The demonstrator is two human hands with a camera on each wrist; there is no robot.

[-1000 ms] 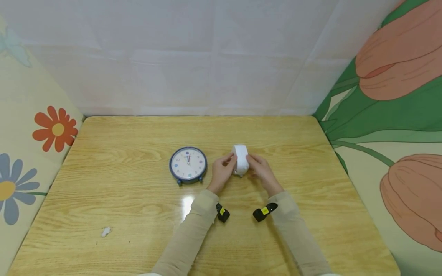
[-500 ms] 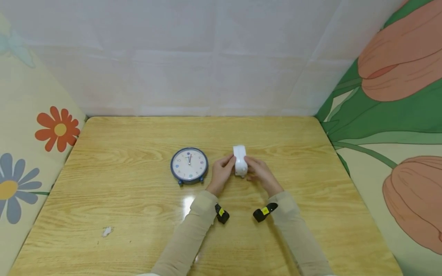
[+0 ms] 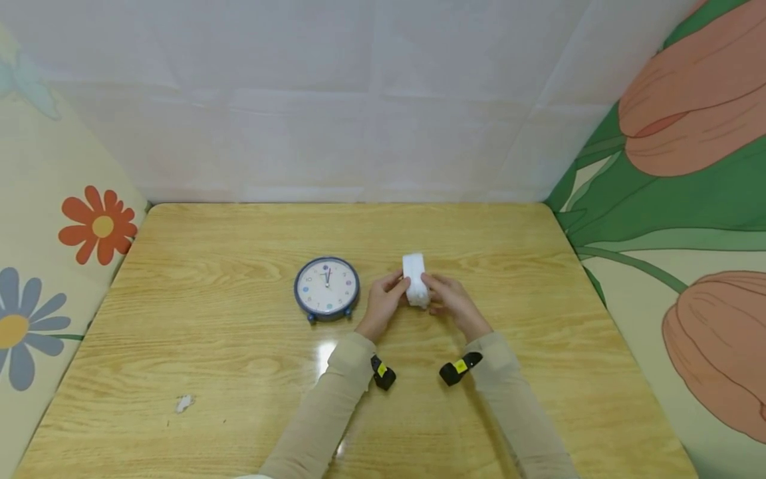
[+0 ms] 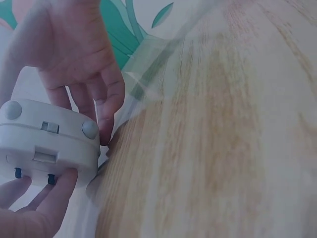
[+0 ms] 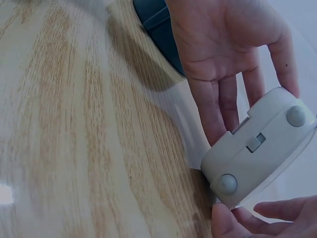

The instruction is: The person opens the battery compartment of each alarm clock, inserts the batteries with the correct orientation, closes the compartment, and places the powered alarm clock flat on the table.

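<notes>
My left hand (image 3: 383, 303) and right hand (image 3: 455, 303) hold a small white clock-like device (image 3: 414, 269) between them, edge-on to me, right of the table's middle. Its narrow side faces the left wrist view, showing two round grey feet (image 4: 89, 130) and a small latch in a slot. Left fingertips (image 4: 64, 191) rest at the face with two small dark knobs (image 4: 51, 179). In the right wrist view, my right thumb and fingers (image 5: 225, 220) are at the opposite face. A round blue alarm clock (image 3: 327, 286) lies face up just left of my left hand.
The wooden table (image 3: 209, 319) has a small white worn patch (image 3: 184, 402) near its front left. Behind the table hangs a white sheet (image 3: 299, 120). Flower-patterned panels (image 3: 688, 219) stand along both sides. Each wrist carries a black strap camera (image 3: 383, 374).
The white device has turned slightly and shifted a little to the left within my fingers. Both hands have kept their grip with only small finger shifts. The blue clock has stayed put.
</notes>
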